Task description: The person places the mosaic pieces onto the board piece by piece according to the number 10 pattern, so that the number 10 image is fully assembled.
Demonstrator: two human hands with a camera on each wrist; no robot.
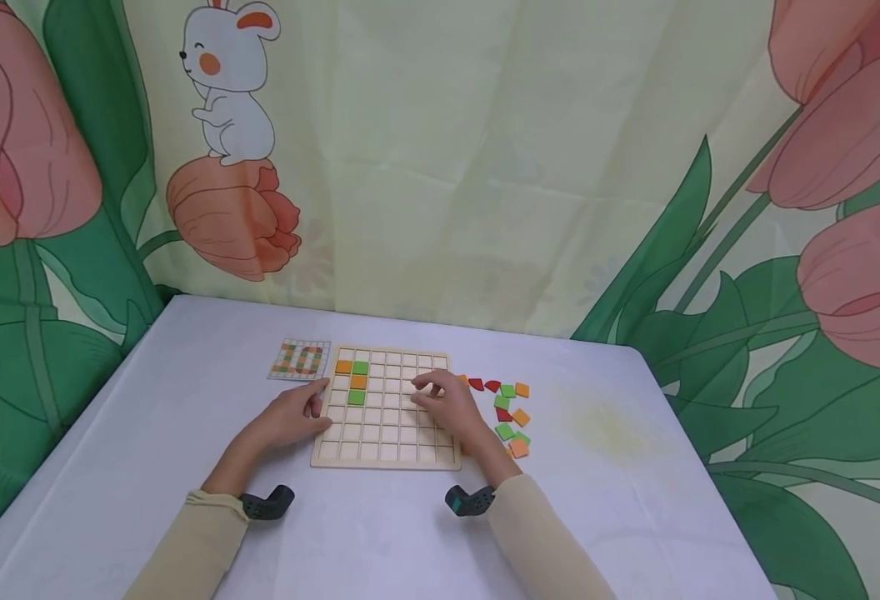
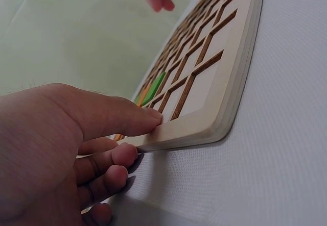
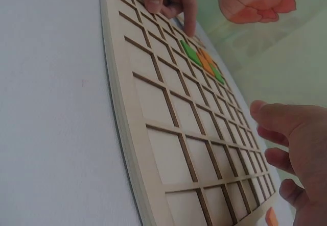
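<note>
The thumb of the bare left hand (image 1: 290, 414) rests on the pale wooden square board with a recessed grid (image 1: 390, 429), at its left border, while the index finger reaches the same edge farther up; the two are spread well apart, and the other fingers bend loosely beside the rim, gripping nothing that shows. The bare right hand (image 1: 446, 402) hovers over the board's right-hand part, thumb and fingertips parted, with nothing between them. The board lies flat between the hands. Toward its upper left, a flat orange square tile (image 1: 343, 367) sits in one cell, and beside it a column runs downward: a green square tile (image 1: 361, 367), a second orange tile (image 1: 358, 382) and a second green tile (image 1: 356, 398). Just past the upper left edge lies a printed grid card in orange and green (image 1: 300, 359). Right of the board, loose orange, green and red flat pieces (image 1: 503, 431) are scattered on the white tablecloth (image 1: 380, 542). Black devices (image 1: 269, 503) sit at both wrists, below beige sleeves (image 1: 552, 542); behind hangs a pale tulip-and-rabbit curtain (image 1: 440, 167).
</note>
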